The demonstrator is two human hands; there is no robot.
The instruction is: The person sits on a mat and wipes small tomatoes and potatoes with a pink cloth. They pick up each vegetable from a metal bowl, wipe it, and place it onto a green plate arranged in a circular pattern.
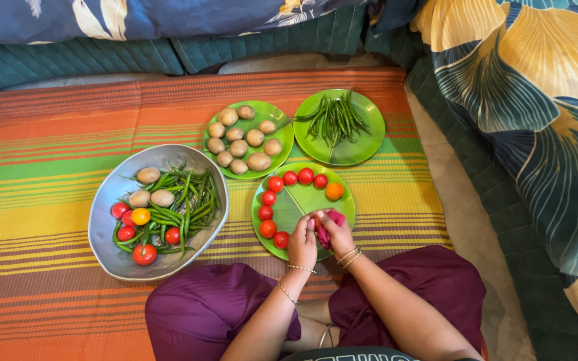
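Both my hands meet over the near edge of a green plate that carries several red tomatoes and one orange one, set in an arc. My right hand grips a pink cloth. My left hand is closed against the same cloth; whatever sits inside the cloth is hidden. A grey metal bowl to the left holds potatoes, green beans, green chillies and several tomatoes.
Two more green plates lie further away: one with potatoes, one with green chillies. Everything rests on a striped orange, yellow and green mat. Teal cushions and patterned fabric border the far and right sides. My purple-clad knees are below.
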